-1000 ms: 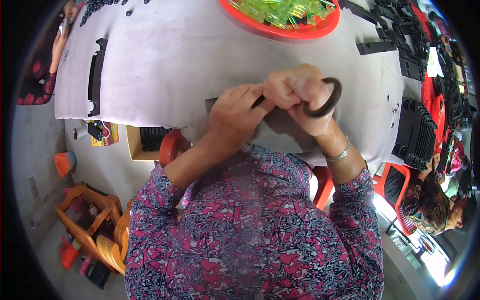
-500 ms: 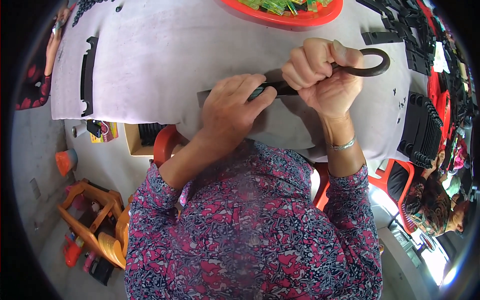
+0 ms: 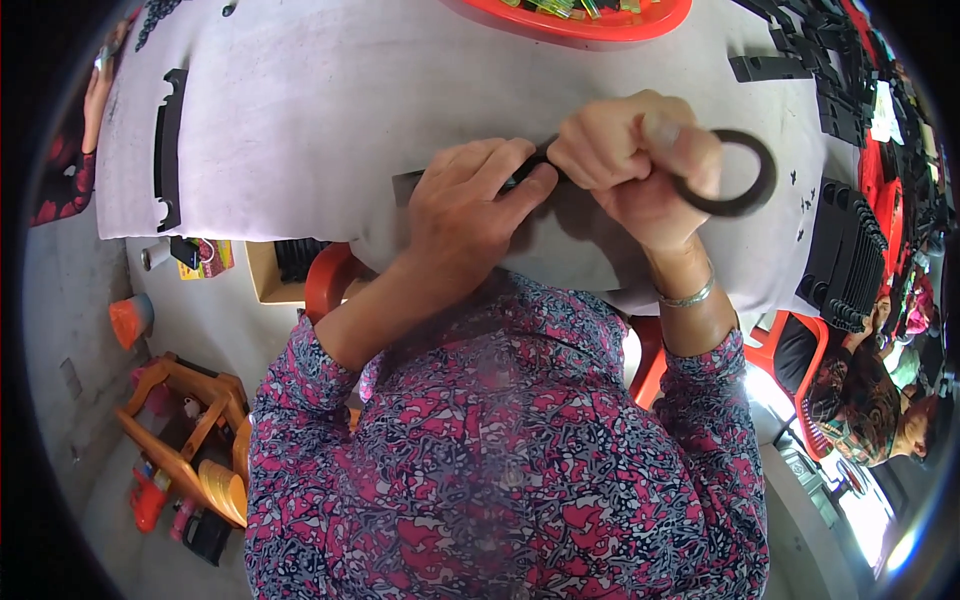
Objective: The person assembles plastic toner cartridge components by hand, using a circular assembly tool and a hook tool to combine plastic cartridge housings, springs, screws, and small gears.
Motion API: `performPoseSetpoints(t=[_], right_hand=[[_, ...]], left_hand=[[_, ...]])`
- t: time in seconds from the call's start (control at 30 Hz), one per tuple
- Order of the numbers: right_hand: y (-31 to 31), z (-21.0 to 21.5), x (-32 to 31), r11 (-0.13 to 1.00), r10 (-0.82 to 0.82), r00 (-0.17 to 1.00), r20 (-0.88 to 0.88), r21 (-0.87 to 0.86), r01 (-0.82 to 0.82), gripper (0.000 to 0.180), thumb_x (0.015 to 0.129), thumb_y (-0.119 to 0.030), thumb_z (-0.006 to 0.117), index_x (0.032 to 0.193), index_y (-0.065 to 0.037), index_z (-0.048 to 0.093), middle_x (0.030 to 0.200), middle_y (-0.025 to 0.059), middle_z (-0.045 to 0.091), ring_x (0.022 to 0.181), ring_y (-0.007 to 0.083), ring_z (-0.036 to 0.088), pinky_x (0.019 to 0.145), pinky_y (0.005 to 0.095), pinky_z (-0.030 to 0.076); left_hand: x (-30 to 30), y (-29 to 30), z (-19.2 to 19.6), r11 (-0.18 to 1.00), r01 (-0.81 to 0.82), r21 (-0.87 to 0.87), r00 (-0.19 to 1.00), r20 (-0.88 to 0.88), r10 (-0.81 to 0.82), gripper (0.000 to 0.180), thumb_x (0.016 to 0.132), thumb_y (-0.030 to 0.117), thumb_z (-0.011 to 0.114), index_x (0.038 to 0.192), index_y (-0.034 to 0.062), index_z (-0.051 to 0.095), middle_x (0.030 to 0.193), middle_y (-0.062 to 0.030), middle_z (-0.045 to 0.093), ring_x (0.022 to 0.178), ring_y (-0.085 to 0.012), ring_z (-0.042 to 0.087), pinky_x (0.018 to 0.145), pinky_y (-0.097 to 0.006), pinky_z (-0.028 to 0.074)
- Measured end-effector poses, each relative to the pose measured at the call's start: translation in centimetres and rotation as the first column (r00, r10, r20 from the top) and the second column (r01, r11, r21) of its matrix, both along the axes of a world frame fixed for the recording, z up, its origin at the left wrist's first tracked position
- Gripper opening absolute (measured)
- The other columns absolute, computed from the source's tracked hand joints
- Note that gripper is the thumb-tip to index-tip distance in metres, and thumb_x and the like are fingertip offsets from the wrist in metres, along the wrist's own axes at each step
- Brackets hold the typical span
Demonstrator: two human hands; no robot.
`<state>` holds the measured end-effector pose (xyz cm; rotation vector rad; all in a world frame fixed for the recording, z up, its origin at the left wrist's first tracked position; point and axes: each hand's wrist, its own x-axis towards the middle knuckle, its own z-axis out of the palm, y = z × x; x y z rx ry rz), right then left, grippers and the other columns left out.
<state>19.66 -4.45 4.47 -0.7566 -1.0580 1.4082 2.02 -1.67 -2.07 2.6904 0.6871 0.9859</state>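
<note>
My left hand is closed over a flat black bar; only its squared end sticks out beyond the fingers, and the rest is covered. In my right fist is a thin dark ring that looks like a roll of black tape, its loop standing out to the right. A short dark strip spans the space between the hands, just above the table. Blur softens my right thumb, and what lies under the left fingers is hidden.
A red tray of yellow-green pieces stands at the far side. A notched black bar lies at left. Stacked black parts and more black pieces fill the right side. Other people sit at far left and right.
My right hand has shifted slightly left and down, and the ring has turned to show a rounder loop. The strip between the hands looks shorter; my left hand stays nearly in place.
</note>
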Motion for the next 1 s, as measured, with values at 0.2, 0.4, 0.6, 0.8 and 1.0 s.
performPoseSetpoints(t=[0.2,0.4,0.6,0.8,1.0], right_hand=[[0.8,-1.4,0.5,1.000,-0.015,0.995,-0.099,0.017,0.016,0.044,0.091,-0.039,0.043,0.060,-0.013,0.027,0.057,-0.0039,0.026,0.052,0.0106,0.019,0.049,0.0295,0.018],[1.0,-0.7,0.1,0.997,0.028,0.955,-0.296,-0.060,-0.048,0.041,0.093,-0.035,0.040,0.060,-0.014,0.024,0.057,-0.0048,0.023,0.051,0.0090,0.018,0.048,0.0292,0.017],[1.4,-0.8,0.3,0.995,0.093,0.966,-0.242,-0.014,-0.099,0.045,0.096,-0.031,0.040,0.059,-0.013,0.024,0.056,-0.0044,0.024,0.051,0.0085,0.022,0.048,0.0289,0.018],[0.9,-0.3,-0.5,0.997,0.082,0.995,-0.064,-0.006,-0.083,0.046,0.096,-0.035,0.039,0.059,-0.011,0.025,0.056,-0.0035,0.026,0.052,0.0087,0.021,0.049,0.0289,0.019],[0.4,-1.4,0.6,0.998,-0.050,0.944,-0.326,-0.061,0.032,0.047,0.094,-0.047,0.039,0.062,-0.014,0.026,0.057,-0.0054,0.024,0.051,0.0088,0.017,0.047,0.0284,0.018]], left_hand=[[0.0,0.2,-0.2,1.000,0.022,-0.002,1.000,0.009,-0.022,0.027,0.076,0.014,0.062,0.102,0.0112,0.068,0.107,-0.0050,0.063,0.097,-0.0234,0.063,0.083,-0.039,0.050],[0.1,0.4,-0.5,0.999,0.027,-0.032,0.997,0.070,-0.025,0.024,0.077,0.012,0.062,0.100,0.0089,0.067,0.103,-0.0057,0.064,0.094,-0.0240,0.064,0.082,-0.038,0.051],[0.3,0.2,-0.2,1.000,0.004,-0.025,0.998,0.067,-0.002,0.021,0.077,0.012,0.064,0.098,0.0088,0.067,0.104,-0.0046,0.065,0.094,-0.0228,0.064,0.083,-0.037,0.051],[0.0,-0.1,-0.6,1.000,-0.010,0.000,0.998,0.057,0.010,0.022,0.078,0.012,0.063,0.099,0.0089,0.067,0.106,-0.0044,0.065,0.096,-0.0224,0.064,0.083,-0.037,0.050],[0.1,0.2,-0.8,1.000,0.022,0.002,0.997,0.070,-0.022,0.025,0.078,0.011,0.062,0.103,0.0091,0.064,0.107,-0.0069,0.064,0.096,-0.0244,0.064,0.083,-0.038,0.050]])
